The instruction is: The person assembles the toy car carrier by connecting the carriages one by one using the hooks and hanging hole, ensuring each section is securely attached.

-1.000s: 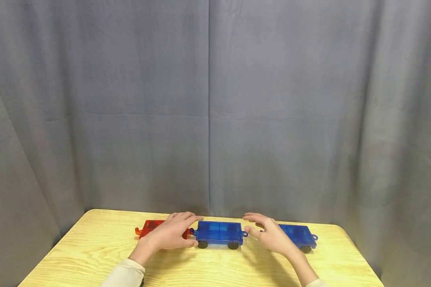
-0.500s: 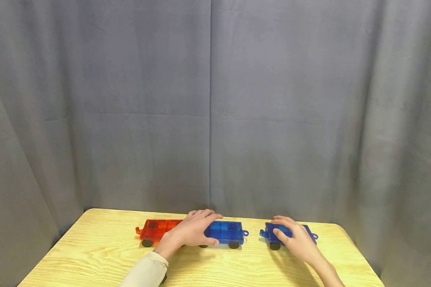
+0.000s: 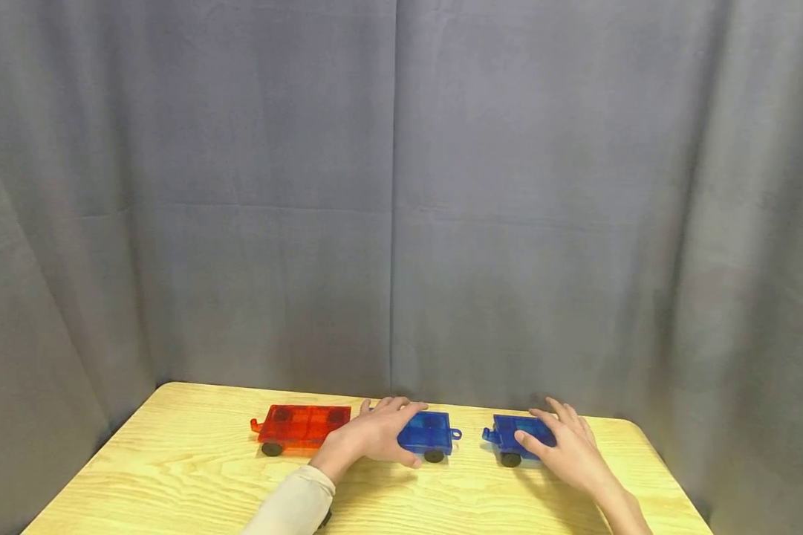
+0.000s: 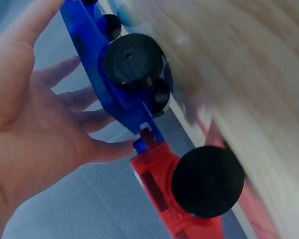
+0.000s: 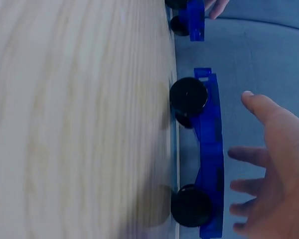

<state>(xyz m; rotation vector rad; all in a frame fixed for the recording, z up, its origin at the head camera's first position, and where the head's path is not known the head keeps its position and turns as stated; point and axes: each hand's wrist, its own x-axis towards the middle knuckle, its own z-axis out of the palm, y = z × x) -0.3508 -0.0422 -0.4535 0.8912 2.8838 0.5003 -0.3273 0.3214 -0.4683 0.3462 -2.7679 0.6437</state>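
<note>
Three see-through toy train cars with black wheels stand in a row in the head view: a red car [image 3: 304, 421], a middle blue car [image 3: 431, 425] and a right blue car [image 3: 506, 429]. My left hand [image 3: 376, 436] spreads over the left half of the middle car, fingers beyond it and thumb on the near side. In the left wrist view a blue hook [image 4: 139, 145] meets the red car's end [image 4: 154, 167]. My right hand [image 5: 286, 172] is stretched out above the right blue car [image 5: 212, 144], a gap showing between. A gap also separates the two blue cars.
The cars stand on a light wood-grain table [image 3: 194, 475] with rounded far corners, near its back edge. Behind it and at both sides hangs a grey curtain [image 3: 274, 223].
My left hand has moved right, from the red car to the middle blue car. My right hand has moved right, over the right blue car, and its fingers have spread. The cars stay nearly in place.
</note>
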